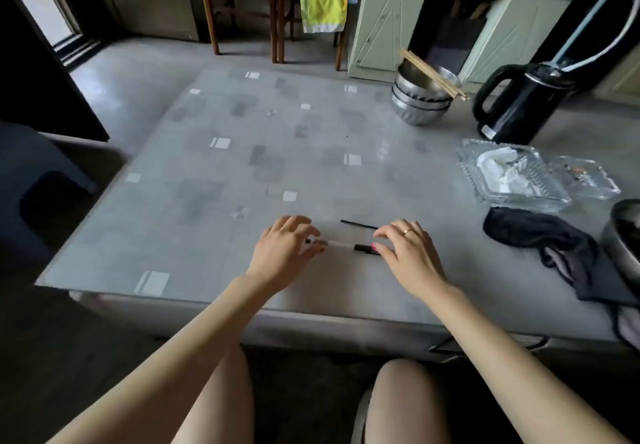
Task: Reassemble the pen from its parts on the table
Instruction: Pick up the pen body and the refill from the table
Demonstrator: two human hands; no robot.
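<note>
I judge that the work is at its start: the parts lie apart and I am only reaching for them. My left hand (282, 253) comes down on the clear barrel (337, 243). Its fingers (313, 251) are curled loosely over the left end of the barrel, but whether they already pinch it I cannot tell, because the hand hides the contact. My right hand (407, 251) has a half-open grip. Its thumb tip touches, or almost touches, the black cap (366, 249), which lies just at the right end of the barrel, and the other fingers hover spread above. The thin black refill (358, 224) lies alone on the bench (242, 152), a little behind the barrel and near the right fingertips; nothing holds it.

For the next move I think the left hand must close firmly on the barrel and lift it. The right hand should take the refill first, not the cap, and guide it into the barrel. The refill is thin and may roll, so a fine pinch is needed.
</note>
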